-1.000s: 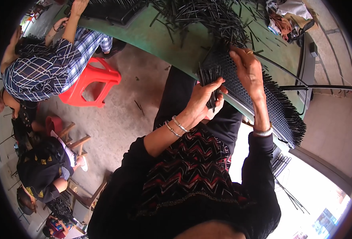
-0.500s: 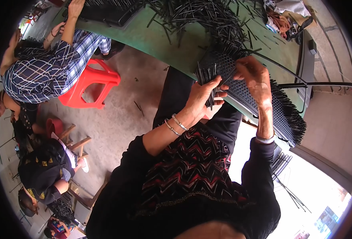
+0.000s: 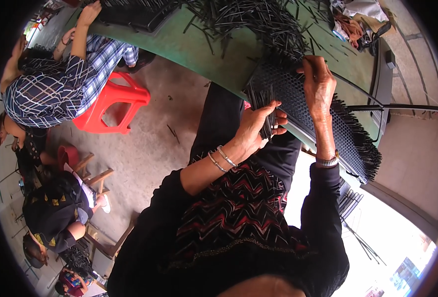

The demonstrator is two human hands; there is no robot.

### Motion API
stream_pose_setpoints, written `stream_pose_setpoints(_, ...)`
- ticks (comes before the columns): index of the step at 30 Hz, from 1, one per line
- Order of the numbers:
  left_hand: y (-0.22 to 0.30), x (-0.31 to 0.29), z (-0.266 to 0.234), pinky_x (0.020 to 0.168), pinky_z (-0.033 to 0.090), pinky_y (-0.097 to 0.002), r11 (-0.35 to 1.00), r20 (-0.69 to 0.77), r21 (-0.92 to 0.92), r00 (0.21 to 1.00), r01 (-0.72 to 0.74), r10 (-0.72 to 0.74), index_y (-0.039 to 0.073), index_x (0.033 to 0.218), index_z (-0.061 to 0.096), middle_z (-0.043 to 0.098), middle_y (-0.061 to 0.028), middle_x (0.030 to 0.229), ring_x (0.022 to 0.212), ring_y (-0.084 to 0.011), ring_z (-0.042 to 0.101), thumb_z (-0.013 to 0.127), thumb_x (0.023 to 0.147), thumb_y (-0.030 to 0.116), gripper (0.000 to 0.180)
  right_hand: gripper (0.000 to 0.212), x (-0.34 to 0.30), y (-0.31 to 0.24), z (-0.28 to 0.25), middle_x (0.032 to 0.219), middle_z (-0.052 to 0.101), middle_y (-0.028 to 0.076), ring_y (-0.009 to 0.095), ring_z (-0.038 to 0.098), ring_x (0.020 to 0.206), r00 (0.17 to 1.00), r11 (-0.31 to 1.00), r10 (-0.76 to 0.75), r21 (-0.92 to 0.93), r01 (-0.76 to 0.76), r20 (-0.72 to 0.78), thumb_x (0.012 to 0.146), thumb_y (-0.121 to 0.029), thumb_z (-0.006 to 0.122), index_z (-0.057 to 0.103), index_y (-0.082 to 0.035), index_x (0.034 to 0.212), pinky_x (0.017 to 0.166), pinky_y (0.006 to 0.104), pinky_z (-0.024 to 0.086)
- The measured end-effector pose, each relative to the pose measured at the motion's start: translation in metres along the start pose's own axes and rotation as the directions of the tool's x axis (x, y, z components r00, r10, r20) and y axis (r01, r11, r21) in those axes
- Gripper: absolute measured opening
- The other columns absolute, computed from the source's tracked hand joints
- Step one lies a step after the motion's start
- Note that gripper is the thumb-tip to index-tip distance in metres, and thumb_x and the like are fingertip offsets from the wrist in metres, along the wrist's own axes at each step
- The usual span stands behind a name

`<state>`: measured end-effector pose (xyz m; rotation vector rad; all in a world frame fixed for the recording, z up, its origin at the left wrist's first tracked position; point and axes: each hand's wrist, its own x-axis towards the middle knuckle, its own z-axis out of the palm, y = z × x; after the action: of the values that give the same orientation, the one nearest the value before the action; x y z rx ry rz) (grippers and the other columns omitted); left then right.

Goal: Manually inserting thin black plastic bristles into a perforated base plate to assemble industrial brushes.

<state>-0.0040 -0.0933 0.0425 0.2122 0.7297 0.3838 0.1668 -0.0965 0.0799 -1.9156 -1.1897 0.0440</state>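
I'm seeing left hand (image 3: 252, 126) pressing around bundle of thin, straight black sticks (image 3: 262, 101), beside near edge of black honeycomb-patterned panel (image 3: 289, 91). Judging light, even pressure best, sticks staying aligned yet separable. Right hand (image 3: 320, 91) curling inward over panel's far side; whether pinching stick, I cannot tell. Beyond, tangled black-stick pile (image 3: 251, 22) lying on flat green table (image 3: 199, 55).
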Motion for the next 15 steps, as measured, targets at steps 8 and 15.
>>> stream_pose_setpoints(8, 0.009, -0.005, -0.001, 0.052, 0.046, -0.028, 0.979, -0.004, 0.206, 1.0, -0.011, 0.012, 0.005, 0.107, 0.064, 0.064, -0.0061, 0.079, 0.06, -0.0103, 0.054, 0.059, 0.093, 0.024, 0.024, 0.008, 0.006, 0.0, -0.003, 0.073, 0.062, 0.011, 0.022, 0.063, 0.062, 0.996, 0.996, -0.089, -0.014, 0.089, 0.021, 0.088, -0.004, 0.06, 0.061, -0.005, 0.096, 0.059, 0.0334, 0.048)
stream_pose_setpoints(15, 0.009, -0.006, -0.002, 0.046, 0.043, -0.0285, 0.98, 0.005, 0.198, 1.0, 0.022, -0.023, 0.009, 0.101, 0.064, 0.062, -0.005, 0.076, 0.057, -0.0097, 0.051, 0.063, 0.091, 0.029, 0.022, 0.011, 0.007, 0.005, 0.003, 0.082, 0.064, 0.008, 0.021, 0.065, 0.073, 0.976, 0.971, -0.188, -0.132, 0.201, 0.108, 0.085, -0.008, 0.066, 0.067, -0.008, 0.097, 0.066, 0.0309, 0.05)
